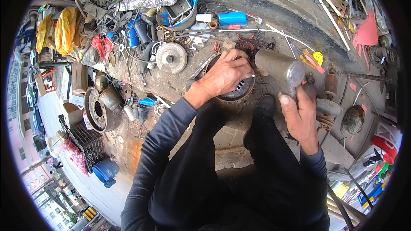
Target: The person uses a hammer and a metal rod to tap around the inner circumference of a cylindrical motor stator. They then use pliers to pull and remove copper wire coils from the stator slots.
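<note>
In my right hand (301, 117) is a hammer (277, 66) with a thick, cylindrical steel head, raised in front of me; its handle is mostly hidden by the hand. My left hand (227, 72) is closed over a round, dark metal motor housing (233, 97) on the ground between my feet. What its curled fingers grip is hidden; a small pale tip shows by the fingertips. The hammer head hangs just right of the housing, apart from my left hand.
A grey grinding wheel (171, 58) lies left of the housing. Beyond are a blue-edged casing (177, 15) and a blue cylinder (232, 19). A wheel rim (97, 110) and a black crate (87, 143) stand left. Wires and scrap surround my feet.
</note>
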`<state>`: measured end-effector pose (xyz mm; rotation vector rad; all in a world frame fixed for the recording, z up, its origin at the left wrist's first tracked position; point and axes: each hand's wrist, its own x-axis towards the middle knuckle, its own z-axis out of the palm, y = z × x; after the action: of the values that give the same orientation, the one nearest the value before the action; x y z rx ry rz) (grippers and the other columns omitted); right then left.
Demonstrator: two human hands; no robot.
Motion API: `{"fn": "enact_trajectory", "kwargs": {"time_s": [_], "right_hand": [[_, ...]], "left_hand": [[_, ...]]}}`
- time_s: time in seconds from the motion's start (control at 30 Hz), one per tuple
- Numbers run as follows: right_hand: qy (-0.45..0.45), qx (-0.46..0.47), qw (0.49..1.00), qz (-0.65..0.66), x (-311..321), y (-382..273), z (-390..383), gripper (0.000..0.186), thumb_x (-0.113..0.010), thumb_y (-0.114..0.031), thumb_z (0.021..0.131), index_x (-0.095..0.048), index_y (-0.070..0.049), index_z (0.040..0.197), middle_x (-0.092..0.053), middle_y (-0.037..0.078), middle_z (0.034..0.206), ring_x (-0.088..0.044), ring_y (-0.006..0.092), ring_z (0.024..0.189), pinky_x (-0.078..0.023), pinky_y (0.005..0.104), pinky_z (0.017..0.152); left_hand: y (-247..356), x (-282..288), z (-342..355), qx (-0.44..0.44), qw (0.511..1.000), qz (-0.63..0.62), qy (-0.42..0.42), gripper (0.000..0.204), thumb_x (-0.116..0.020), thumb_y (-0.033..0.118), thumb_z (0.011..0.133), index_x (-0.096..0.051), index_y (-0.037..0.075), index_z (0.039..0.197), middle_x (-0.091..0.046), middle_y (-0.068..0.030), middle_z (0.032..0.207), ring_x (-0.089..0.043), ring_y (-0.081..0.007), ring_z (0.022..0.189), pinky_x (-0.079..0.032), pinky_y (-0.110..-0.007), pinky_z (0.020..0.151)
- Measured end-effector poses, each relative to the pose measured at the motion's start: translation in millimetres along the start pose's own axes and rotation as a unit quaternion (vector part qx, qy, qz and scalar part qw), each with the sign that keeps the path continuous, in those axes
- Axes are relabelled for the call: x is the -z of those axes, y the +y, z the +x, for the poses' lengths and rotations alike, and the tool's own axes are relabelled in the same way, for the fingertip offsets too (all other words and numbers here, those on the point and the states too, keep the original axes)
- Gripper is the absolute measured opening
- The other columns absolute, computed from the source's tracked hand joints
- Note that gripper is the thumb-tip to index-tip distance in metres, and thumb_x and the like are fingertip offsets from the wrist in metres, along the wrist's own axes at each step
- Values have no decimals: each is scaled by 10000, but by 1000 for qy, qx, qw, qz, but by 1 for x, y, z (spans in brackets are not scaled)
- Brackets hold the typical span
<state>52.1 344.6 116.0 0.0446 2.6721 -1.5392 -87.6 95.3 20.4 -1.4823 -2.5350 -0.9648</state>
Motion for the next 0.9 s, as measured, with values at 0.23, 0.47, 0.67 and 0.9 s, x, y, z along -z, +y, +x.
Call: {"fn": "enact_trajectory", "kwargs": {"time_s": [0.23,0.47,0.67,0.9], "right_hand": [[8,26,990,-137,-14,1,-5,441,-686,-276,1055,-631,58,1338,-701,331,1070,-646,538,961,-505,566,856],[-32,0,984,-173,-9,19,-4,471,-612,-231,1097,-580,104,1426,-652,379,1264,-611,538,1145,-479,541,1007],[-91,-78,972,-201,-6,13,6,542,-624,-261,1094,-549,112,1479,-629,373,1366,-606,523,1231,-463,525,1062],[17,-32,997,-71,-5,23,-12,384,-620,-231,1111,-581,77,1338,-573,170,1086,-543,245,956,-416,363,845]], "left_hand": [[-12,-26,-12,-19,996,-7,82,267,-781,174,723,-759,127,984,-649,-64,1223,-578,-327,1243,-460,-493,996],[-7,-34,-15,20,996,-34,79,193,-815,183,813,-732,80,954,-625,-54,1230,-527,-330,1233,-409,-512,1032],[-5,-24,-14,-7,995,-13,94,205,-794,202,787,-723,79,935,-618,-83,1184,-538,-333,1195,-422,-485,996],[2,-8,-7,-12,998,-45,43,236,-738,83,809,-737,41,1041,-660,-119,1018,-631,-336,1044,-508,-447,932]]}}
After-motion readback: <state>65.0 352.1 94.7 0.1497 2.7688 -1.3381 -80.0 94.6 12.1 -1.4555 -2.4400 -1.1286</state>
